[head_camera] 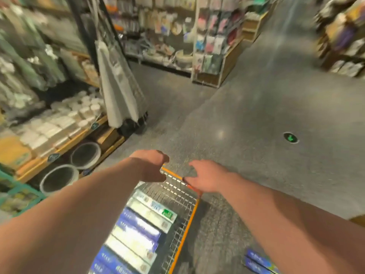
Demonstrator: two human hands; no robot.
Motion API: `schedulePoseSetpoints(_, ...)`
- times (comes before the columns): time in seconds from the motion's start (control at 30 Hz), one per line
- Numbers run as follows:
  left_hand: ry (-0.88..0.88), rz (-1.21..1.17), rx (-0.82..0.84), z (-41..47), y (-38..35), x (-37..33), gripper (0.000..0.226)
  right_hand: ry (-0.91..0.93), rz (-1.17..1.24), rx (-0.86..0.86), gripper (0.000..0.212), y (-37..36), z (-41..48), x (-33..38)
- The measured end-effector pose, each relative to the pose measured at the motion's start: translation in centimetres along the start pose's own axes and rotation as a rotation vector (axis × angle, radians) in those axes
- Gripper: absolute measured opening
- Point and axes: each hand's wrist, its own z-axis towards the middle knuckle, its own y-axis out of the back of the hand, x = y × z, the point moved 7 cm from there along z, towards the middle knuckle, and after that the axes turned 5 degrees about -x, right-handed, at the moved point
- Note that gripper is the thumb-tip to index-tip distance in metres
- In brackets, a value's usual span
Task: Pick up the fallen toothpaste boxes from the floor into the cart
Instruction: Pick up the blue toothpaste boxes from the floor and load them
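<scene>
A wire cart (pixel 189 220) with an orange rim stands below me, and several blue and white toothpaste boxes (pixel 138 230) lie stacked inside it. My left hand (pixel 152 165) reaches over the cart's far left corner with its fingers loosely curled, holding nothing. My right hand (pixel 205 177) hovers at the far right of the rim with fingers spread; I cannot tell whether it touches the rim. Two blue toothpaste boxes (pixel 258 262) lie on the floor to the right of the cart, partly hidden by my right forearm.
Store shelves (pixel 51 127) with white packaged goods run along the left, with two grey round tubs (pixel 59 178) on the floor under them. A folded grey umbrella rack (pixel 120 91) stands ahead left. A green floor marker (pixel 290 137) sits on the grey aisle floor.
</scene>
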Motion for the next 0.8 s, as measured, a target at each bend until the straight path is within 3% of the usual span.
schedulePoseSetpoints(0.27, -0.124, 0.028, -0.115, -2.3, 8.4, -14.5, 0.074, -0.128, -0.064, -0.085, 0.079, 8.9, -13.7, -10.3)
schedulePoseSetpoints(0.43, -0.247, 0.046, -0.184, -3.1, 11.2, -27.0, 0.074, -0.232, -0.024, -0.167, 0.081, 10.4, -23.2, -18.3)
schedulePoseSetpoints(0.8, -0.435, 0.009, -0.134, -6.4, 5.1, -54.6, 0.078, -0.396, 0.036, -0.162, 0.081, 4.5, -45.0, -35.6)
